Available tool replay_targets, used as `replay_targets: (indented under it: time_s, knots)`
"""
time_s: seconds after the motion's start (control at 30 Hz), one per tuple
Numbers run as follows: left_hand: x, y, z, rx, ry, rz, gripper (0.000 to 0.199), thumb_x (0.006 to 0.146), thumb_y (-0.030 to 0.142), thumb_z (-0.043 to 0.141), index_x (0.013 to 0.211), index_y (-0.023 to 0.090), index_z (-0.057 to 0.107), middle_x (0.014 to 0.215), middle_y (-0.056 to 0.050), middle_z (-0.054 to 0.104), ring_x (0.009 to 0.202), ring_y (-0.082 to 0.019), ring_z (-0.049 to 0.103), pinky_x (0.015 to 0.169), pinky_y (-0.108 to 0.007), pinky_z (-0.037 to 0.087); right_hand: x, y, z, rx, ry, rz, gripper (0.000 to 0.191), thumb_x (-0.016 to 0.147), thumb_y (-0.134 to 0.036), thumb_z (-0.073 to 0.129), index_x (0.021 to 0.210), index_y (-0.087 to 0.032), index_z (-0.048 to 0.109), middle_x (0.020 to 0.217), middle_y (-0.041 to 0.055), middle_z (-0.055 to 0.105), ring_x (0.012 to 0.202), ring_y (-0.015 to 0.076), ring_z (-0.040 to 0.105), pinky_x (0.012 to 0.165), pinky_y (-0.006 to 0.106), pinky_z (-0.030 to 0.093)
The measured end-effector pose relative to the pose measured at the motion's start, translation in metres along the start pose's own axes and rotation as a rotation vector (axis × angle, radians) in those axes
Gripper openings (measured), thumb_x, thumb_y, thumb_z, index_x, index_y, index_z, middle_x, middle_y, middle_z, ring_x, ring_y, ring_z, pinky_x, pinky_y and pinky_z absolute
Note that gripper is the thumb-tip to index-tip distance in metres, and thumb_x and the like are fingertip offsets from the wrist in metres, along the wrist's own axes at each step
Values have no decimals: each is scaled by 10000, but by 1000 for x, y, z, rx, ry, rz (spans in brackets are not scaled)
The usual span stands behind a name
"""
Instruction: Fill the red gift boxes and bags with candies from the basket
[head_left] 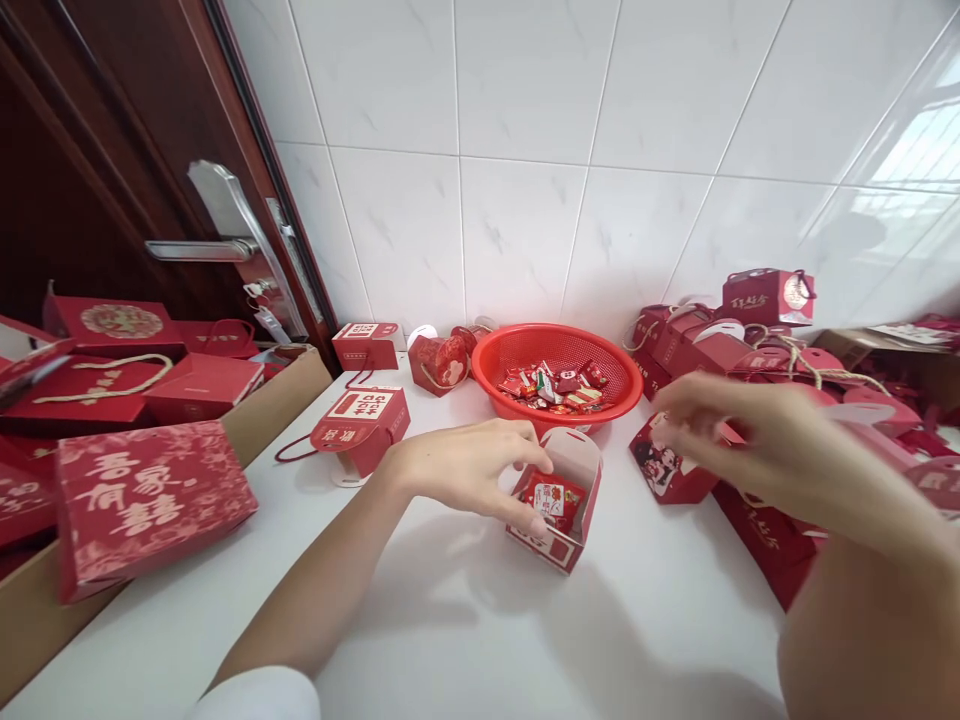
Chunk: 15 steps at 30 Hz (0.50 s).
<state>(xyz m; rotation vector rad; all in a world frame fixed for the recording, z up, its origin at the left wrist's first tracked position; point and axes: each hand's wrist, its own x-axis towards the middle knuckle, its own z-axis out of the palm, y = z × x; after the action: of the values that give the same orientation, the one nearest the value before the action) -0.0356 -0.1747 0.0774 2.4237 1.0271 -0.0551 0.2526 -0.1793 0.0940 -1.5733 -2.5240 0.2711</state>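
Observation:
An open-topped red and white box [566,548] stands on the white table, with red packets [553,498] inside it. My left hand [480,470] rests at the left side of this box, thumb over its near edge and fingers at the far side, closed on it. To the right, my right hand [735,450] is in the air, blurred by motion, beside a red box with a picture on its side [660,465]. Its fingers are partly smeared, and whether they hold anything is unclear. Behind the open box sits a red basket [491,365] with wrapped sweets [566,383].
Two red boxes [369,345] [364,425] and a heart-patterned box [442,362] stand left of the basket. A carton [289,390] of red boxes is at the left, one box [150,500] on its edge. More red boxes [765,295] pile up at the right.

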Motion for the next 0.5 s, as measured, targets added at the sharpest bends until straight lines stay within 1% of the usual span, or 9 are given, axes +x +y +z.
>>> replay_targets:
  time_s: [0.07, 0.1, 0.13, 0.17, 0.23, 0.3, 0.37, 0.43, 0.5]
  knots:
    - [4, 2, 2, -18, -30, 58, 542, 804, 612, 666, 1184, 228, 631, 1154, -59, 609, 1011, -223, 590, 763, -270, 417, 13, -2, 13, 55, -156, -4, 256, 883, -423, 599, 1069, -250, 629, 927, 54, 679, 707, 187, 641, 628, 302, 504]
    - [6, 3, 3, -26, -50, 79, 521, 805, 598, 673, 1163, 221, 631, 1130, -56, 626, 989, -220, 600, 742, -269, 419, 20, -3, 21, 68, -225, -3, 299, 844, -424, 638, 1082, -245, 620, 918, 49, 677, 686, 183, 633, 613, 296, 486]
    - [9, 3, 5, -37, -70, 92, 474, 822, 573, 665, 1129, 214, 633, 1089, -50, 644, 949, -212, 610, 715, -268, 418, 29, -5, 28, 61, -267, 2, 338, 819, -434, 657, 1091, -238, 615, 923, 49, 675, 694, 186, 630, 610, 293, 470]
    - [13, 2, 6, -51, -87, 98, 409, 850, 539, 643, 1088, 207, 633, 1037, -43, 658, 900, -200, 617, 685, -267, 415, 36, -7, 35, 36, -272, 12, 352, 813, -446, 658, 1089, -232, 616, 930, 51, 673, 721, 193, 629, 616, 291, 457]
    - [20, 0, 9, -77, -109, 84, 291, 896, 464, 588, 997, 194, 624, 934, -31, 667, 803, -180, 615, 632, -267, 405, 48, -12, 46, -23, -240, 10, 310, 827, -444, 641, 1046, -226, 628, 915, 51, 665, 769, 205, 622, 625, 286, 432]
    - [26, -2, 12, -68, -86, 36, 240, 897, 422, 572, 932, 186, 599, 891, -33, 656, 769, -179, 608, 609, -271, 399, 56, -17, 53, -42, -220, -17, 274, 827, -403, 647, 1041, -233, 632, 906, 42, 659, 794, 205, 613, 632, 274, 416]
    - [30, -5, 15, -19, -16, -45, 265, 861, 446, 598, 913, 189, 565, 920, -48, 639, 811, -205, 606, 613, -284, 400, 59, -21, 58, -30, -209, -56, 281, 807, -359, 672, 1055, -233, 628, 917, 35, 657, 810, 200, 606, 641, 265, 406]
    - [34, -8, 19, 24, 58, -135, 357, 810, 514, 635, 936, 197, 530, 1002, -71, 615, 890, -245, 600, 636, -300, 405, 61, -22, 59, -5, -208, -87, 269, 793, -327, 685, 1030, -216, 622, 929, 35, 654, 796, 193, 593, 629, 263, 389]
    - [36, -10, 22, 20, 94, -189, 459, 755, 571, 672, 970, 207, 494, 1087, -85, 581, 951, -272, 589, 661, -311, 413, 61, -22, 58, 15, -203, -119, 214, 789, -295, 680, 968, -201, 612, 904, 32, 647, 749, 181, 572, 600, 266, 363]
